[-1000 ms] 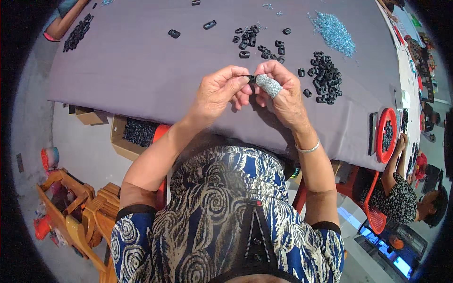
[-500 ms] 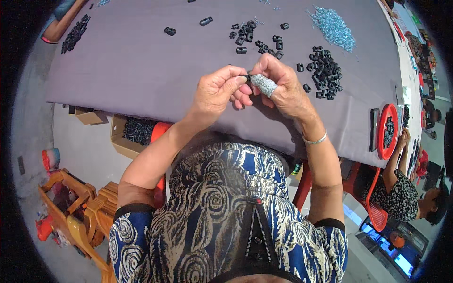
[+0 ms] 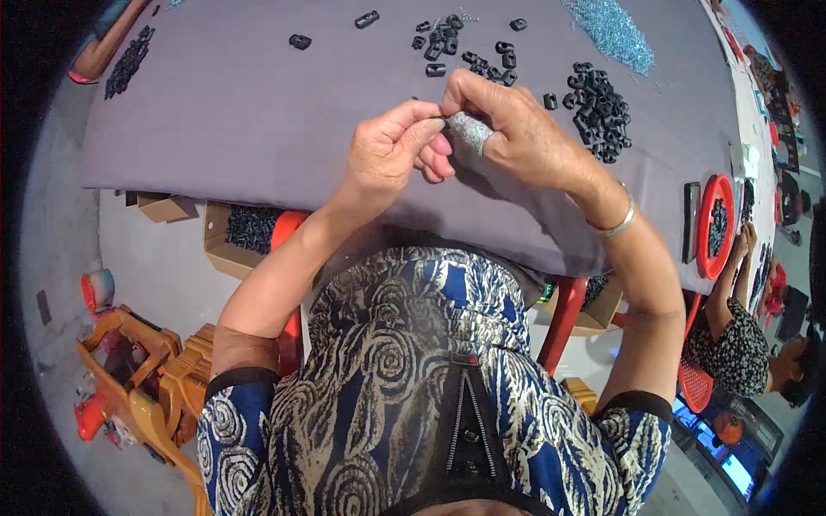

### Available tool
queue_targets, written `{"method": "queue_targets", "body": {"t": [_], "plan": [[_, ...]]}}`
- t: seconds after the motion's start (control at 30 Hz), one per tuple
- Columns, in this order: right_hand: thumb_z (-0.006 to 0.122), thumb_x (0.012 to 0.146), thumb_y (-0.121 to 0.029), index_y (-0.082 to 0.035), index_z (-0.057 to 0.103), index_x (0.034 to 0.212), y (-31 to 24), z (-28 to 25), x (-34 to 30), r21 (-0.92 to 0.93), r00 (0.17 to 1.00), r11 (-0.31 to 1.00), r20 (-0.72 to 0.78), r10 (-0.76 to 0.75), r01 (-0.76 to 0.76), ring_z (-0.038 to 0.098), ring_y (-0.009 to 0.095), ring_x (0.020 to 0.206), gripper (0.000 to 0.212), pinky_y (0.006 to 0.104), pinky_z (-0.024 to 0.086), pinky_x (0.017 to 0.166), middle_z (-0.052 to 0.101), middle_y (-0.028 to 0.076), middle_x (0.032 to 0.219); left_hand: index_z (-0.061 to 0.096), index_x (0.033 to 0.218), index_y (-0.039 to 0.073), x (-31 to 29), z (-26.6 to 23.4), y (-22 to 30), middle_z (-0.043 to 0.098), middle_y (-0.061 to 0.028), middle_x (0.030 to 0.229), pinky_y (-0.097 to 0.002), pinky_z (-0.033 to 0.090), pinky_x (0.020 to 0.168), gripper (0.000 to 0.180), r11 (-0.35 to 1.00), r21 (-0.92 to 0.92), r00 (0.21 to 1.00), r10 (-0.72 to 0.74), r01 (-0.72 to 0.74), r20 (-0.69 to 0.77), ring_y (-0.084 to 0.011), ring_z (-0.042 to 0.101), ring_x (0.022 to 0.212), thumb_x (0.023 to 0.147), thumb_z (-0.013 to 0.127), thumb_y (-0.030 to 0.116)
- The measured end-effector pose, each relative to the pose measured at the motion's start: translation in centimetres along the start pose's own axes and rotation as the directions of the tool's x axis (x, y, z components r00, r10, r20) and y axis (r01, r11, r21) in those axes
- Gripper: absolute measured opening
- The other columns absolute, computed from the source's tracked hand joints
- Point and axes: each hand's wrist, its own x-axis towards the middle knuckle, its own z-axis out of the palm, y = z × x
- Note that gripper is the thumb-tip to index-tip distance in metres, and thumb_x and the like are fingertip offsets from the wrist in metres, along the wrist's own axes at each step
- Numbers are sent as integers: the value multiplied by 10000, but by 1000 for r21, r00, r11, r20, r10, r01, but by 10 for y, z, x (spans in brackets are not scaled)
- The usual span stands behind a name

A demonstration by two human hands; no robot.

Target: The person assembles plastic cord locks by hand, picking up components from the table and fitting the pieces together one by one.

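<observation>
Over the table's near side, my left hand [image 3: 383,148] is closed in a pinch at a small black plastic piece [image 3: 446,121], mostly hidden by fingertips. My right hand [image 3: 516,125] meets it there, its fingers bent and closed on the same spot; a silver-grey wrap [image 3: 470,134] covers its thumb. Past the hands lie loose black cord-lock pieces [image 3: 442,39], with a denser pile of black pieces [image 3: 598,112] to the right. Farther back spreads a heap of small metal springs [image 3: 611,34].
A grey cloth covers the table [image 3: 215,120]. At its right edge stand a red basket [image 3: 706,267] of black parts and a dark flat object [image 3: 691,222]. Below left are a cardboard box [image 3: 225,258] and wooden stools [image 3: 129,387]. Another person [image 3: 731,340] sits at right.
My right forearm has swung outward to the right and its elbow has lifted. Both hands have shifted slightly up in the view, still pinched together; the black piece is now more hidden.
</observation>
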Motion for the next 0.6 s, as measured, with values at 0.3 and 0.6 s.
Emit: {"method": "queue_targets", "body": {"t": [0.3, 0.6], "plan": [[506, 825, 21, -38, 436, 981, 7, -10, 7, -17, 986, 998, 154, -56, 59, 556, 229, 663, 180, 351, 438, 618, 584, 108, 720, 586, 1038, -19, -2, 4, 0, 605, -55, 783, -240, 531, 573, 187, 996, 92, 1000, 9, -8, -8, -113, 626, 637, 982, 480, 125], [550, 864, -79, -38, 437, 1019, 8, 28, -9, -50, 985, 996, -154, -79, 72, 604, 426, 811, 196, 443, 470, 651, 607, 204, 826, 595, 1044, -33, 1, 8, -4, 592, -46, 758, -238, 547, 592, 203, 989, 137, 991, 76, -61, -107, -114, 632, 634, 986, 473, 119]]}}
